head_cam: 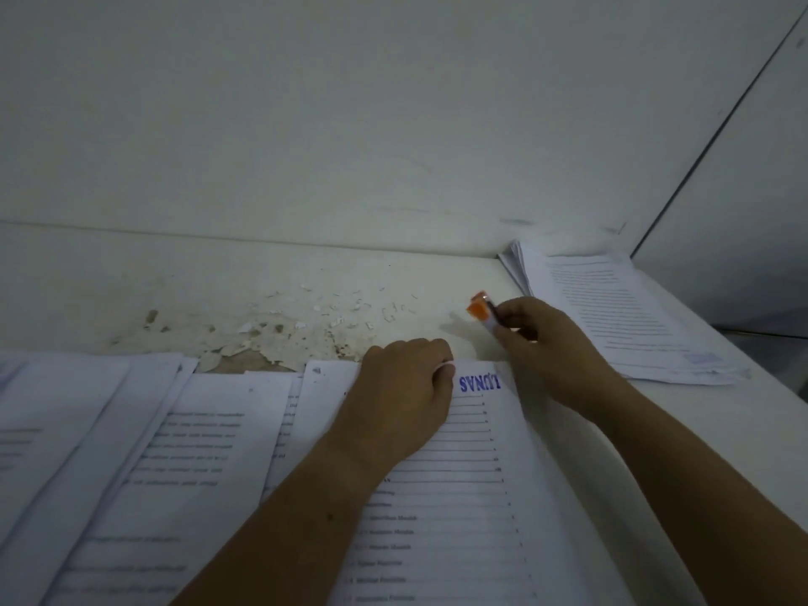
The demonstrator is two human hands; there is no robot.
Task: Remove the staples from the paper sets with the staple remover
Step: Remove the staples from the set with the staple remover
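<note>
Right hand [540, 338], staple remover [480, 310] beyond paper set [481, 452] edge

- White counter [131, 277], surface flaking and stained mid-way.
- Small scraps [350, 306] strewn toward the wall.
- Overlapping paper sets [175, 452] along near edge.
- Separate stack [621, 312] in far right corner.

Worktop [131, 290] meets wall [350, 102] at 12 o'clock. Paper sets [183, 452] overlap at 8 o'clock. Left hand [402, 400] holds the centre paper set [472, 496] at its far edge, with the right hand [542, 338] at 2 o'clock from it, holding the staple remover [481, 310] over the worktop. Loose staples [389, 314] lie behind at 12 o'clock; paper stack [621, 308] at 2 o'clock.
</note>
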